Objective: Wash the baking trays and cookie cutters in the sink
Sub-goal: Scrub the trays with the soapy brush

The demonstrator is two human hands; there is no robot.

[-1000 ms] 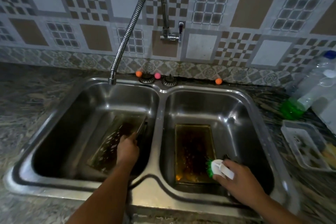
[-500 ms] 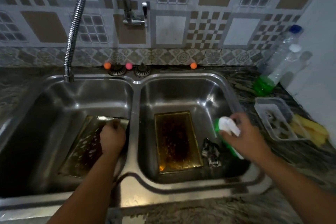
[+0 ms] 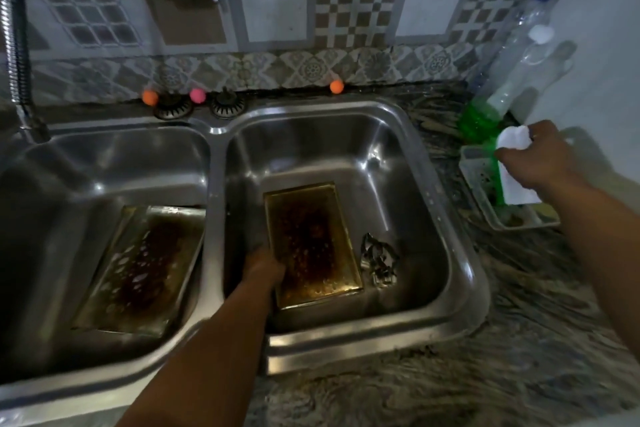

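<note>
In the right bowl of the sink [image 3: 446,204], the left hand [image 3: 265,265] is now reaching down beside the dirty tray [image 3: 311,243], grip too blurry to tell, while the right hand [image 3: 540,159] is carrying the brush [image 3: 512,163] away to the small tub [image 3: 485,198], so scrubbing is probably stopping.

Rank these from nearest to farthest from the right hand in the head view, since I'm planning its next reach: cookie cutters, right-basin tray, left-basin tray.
1. Cookie cutters, right side of the right basin, closest to the right hand.
2. Right-basin tray, just beyond them, mid-basin.
3. Left-basin tray, across the divider, farthest.
</note>
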